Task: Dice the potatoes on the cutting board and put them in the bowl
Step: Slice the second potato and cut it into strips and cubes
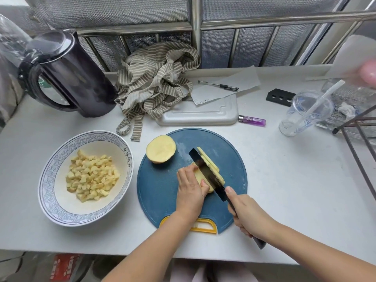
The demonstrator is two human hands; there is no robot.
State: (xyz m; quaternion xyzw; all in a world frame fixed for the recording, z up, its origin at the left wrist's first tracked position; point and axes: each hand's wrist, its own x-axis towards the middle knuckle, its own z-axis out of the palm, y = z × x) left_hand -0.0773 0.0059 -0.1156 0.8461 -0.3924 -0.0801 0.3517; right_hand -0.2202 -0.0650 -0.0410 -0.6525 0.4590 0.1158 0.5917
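White table [284, 180] below a metal-railed window. A blue round cutting board [158, 190] carries a potato half [160, 148] and a part-sliced potato [212, 166]. The left grip [190, 188] curls on this potato; the right grip [248, 216] holds a black knife [205, 171] cutting it. A bowl [48, 169] of diced potato [91, 176] sits left.

Open counter [295, 190] lies right of the cutting board [158, 190]; the bowl [48, 180] crowds its left edge, seemingly not touching.

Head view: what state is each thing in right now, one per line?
White patterned ceramic bowl: holds diced potato.
Uncut yellow potato half: cut face up.
Partly sliced potato half: held by left hand.
Black-bladed knife: in right hand, blade on that potato.
Round blue plastic cutting board: flat, bears both halves.
Clear plastic cup: upright, lidded, with straw.
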